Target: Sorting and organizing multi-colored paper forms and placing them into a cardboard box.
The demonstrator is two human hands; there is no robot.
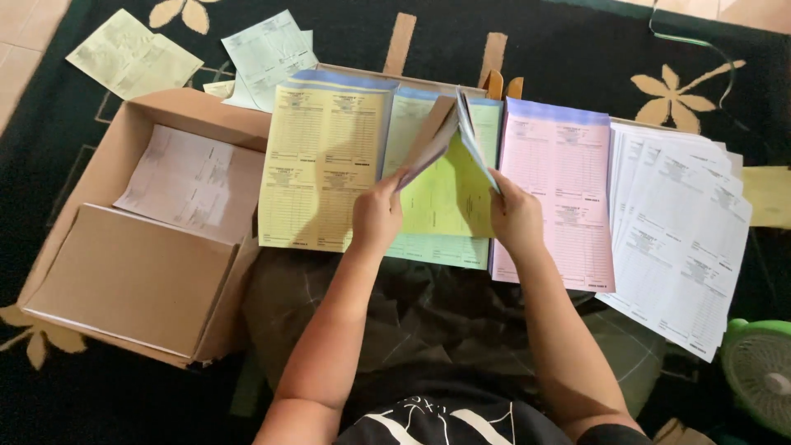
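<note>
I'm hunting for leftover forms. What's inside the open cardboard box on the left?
Inside the cardboard box lies a white printed sheet, and a closed brown package rests in front of it. Whatever lies beneath them is covered.

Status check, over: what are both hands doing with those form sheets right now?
Left hand and right hand both gripping a folded set of forms, held over the green stack. Yellow stack left, pink stack right. Nothing blocking.
</note>
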